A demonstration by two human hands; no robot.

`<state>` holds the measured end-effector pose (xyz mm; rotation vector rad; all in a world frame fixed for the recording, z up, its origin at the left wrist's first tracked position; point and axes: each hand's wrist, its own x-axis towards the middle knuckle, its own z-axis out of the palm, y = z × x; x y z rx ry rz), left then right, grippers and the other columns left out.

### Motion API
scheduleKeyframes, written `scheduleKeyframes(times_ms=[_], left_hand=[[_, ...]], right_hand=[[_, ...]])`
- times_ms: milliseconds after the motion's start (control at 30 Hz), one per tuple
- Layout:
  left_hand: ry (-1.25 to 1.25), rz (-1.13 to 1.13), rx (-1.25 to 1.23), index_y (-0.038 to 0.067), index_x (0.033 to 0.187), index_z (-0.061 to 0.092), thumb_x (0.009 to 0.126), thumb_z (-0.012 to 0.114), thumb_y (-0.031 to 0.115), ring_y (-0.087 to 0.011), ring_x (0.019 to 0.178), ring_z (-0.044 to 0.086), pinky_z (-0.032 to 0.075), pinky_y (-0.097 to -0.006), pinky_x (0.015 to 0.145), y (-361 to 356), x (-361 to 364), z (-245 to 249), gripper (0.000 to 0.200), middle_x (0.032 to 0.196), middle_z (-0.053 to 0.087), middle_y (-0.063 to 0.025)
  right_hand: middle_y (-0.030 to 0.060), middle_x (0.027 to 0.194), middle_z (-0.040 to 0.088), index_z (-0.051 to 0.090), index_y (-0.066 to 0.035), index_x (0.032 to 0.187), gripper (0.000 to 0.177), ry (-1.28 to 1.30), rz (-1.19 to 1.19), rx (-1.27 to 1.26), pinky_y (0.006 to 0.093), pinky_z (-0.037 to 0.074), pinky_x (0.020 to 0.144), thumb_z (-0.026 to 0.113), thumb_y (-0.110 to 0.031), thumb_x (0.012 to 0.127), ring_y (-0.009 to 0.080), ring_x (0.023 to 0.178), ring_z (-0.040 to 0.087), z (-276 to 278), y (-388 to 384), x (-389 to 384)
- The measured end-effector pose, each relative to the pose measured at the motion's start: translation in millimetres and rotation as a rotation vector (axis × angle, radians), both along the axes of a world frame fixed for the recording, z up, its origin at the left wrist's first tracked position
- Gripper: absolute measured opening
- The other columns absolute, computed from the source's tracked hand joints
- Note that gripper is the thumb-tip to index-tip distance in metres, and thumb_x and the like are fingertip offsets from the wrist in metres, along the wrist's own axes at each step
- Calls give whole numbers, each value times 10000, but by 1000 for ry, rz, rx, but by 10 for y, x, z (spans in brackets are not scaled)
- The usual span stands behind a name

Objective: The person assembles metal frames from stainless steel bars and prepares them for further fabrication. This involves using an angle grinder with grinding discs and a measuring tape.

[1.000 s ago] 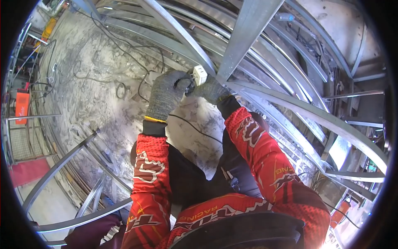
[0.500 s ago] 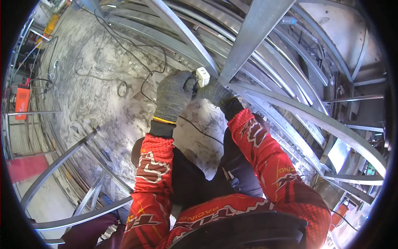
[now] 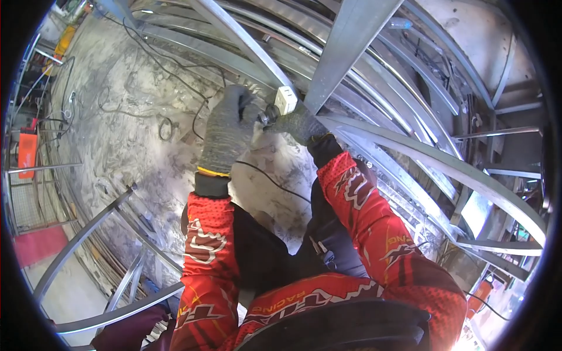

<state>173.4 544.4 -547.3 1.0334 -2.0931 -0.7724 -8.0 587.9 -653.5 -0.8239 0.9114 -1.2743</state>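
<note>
White block (image 3: 285, 99), small and squarish, sits against the foot of the slanting steel upright (image 3: 345, 41), where that member meets the curved steel ribs (image 3: 421, 152). Just below and beside the block is a dark tool (image 3: 268, 114), only partly seen between the gloves. Left hand (image 3: 227, 131), in a grey knit glove, is closed around the tool's near end, fingers wrapped tight. Right hand (image 3: 300, 124), gloved the same, is curled close under the block and against the steel; whether it grips anything cannot be told, as the fingers are hidden. A black cable (image 3: 275, 182) trails from between the hands down past the red sleeves. Below lies a pale, scuffed floor (image 3: 117, 134) with loose dark cables looped over it. A plastic bottle (image 3: 401, 23) rests among the ribs high up; its contents cannot be made out. An orange case (image 3: 26, 153) stands at the far left edge, shut side facing, contents unseen.
</note>
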Motion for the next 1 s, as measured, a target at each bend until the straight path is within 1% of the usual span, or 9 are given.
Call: scheduleKeyframes(times_ms=[100, 233, 333, 433, 533, 667, 767, 867, 1000], left_hand=[[-84, 9, 77, 26, 1083, 593, 932, 628, 167, -248, 782, 630, 526, -398, 722, -62, 74, -104, 210, 841, 606, -115], [-85, -176, 156, 14, 1084, 567, 943, 628, 174, -170, 766, 583, 547, -307, 668, -58, 75, -236, 222, 906, 566, -87], [7, -240, 220, -1, 1217, 551, 939, 627, 170, -316, 787, 611, 498, -394, 683, -37, 29, -252, 335, 1030, 583, -198], [204, -114, 450, 16, 1269, 542, 922, 664, 93, -121, 707, 596, 499, -309, 615, 16, -4, -128, 376, 803, 585, -62], [90, -90, 517, 19, 1211, 592, 915, 677, 91, -122, 686, 612, 510, -288, 611, -34, 7, -118, 317, 734, 602, -49], [71, -123, 425, -3, 1120, 652, 920, 684, 116, -110, 697, 641, 572, -269, 597, -15, -3, -197, 235, 823, 681, -54], [95, -136, 463, -11, 1066, 674, 925, 673, 123, -110, 715, 657, 579, -270, 575, 20, -42, -164, 194, 880, 702, -77], [55, -146, 422, -18, 1056, 677, 929, 656, 118, -110, 730, 666, 584, -263, 555, 21, -54, -165, 187, 885, 708, -81], [-14, -156, 262, -24, 1014, 678, 918, 642, 102, -141, 708, 662, 558, -306, 599, 14, -59, -178, 162, 853, 698, -101]], right_hand=[[38, 976, 628, 581, -31, 1220, 592, 2, -6, -2, 351, 571, 811, 804, 110, 690, 166, 909, 616, -12, -10, -8], [38, 988, 651, 602, -56, 1214, 575, -151, -23, 27, 329, 579, 776, 755, 113, 686, 161, 899, 636, -5, -16, 1], [45, 1005, 656, 595, -56, 1233, 579, 42, -76, 33, 334, 583, 781, 749, 112, 701, 163, 916, 641, 37, 39, -27], [45, 1005, 658, 596, -57, 1236, 579, 65, -54, -8, 333, 583, 772, 753, 108, 703, 166, 912, 643, 72, 29, -40], [43, 1013, 660, 605, -55, 1226, 565, 240, -90, 11, 323, 574, 763, 767, 91, 705, 150, 900, 633, 121, 67, -39], [35, 1025, 660, 611, -56, 1220, 564, 214, -18, 78, 312, 557, 773, 794, 63, 700, 134, 888, 617, -68, 24, -52], [34, 1036, 663, 620, -59, 1224, 574, 260, -64, -70, 308, 542, 793, 823, 22, 693, 124, 904, 605, -160, 7, -25], [30, 1067, 672, 619, -63, 1242, 594, 72, -33, -61, 335, 534, 832, 839, -11, 693, 142, 934, 607, -136, 19, -18], [85, 1096, 684, 603, -71, 1267, 599, 440, -64, -104, 364, 515, 881, 829, -131, 716, 207, 980, 624, -271, 11, -22]])
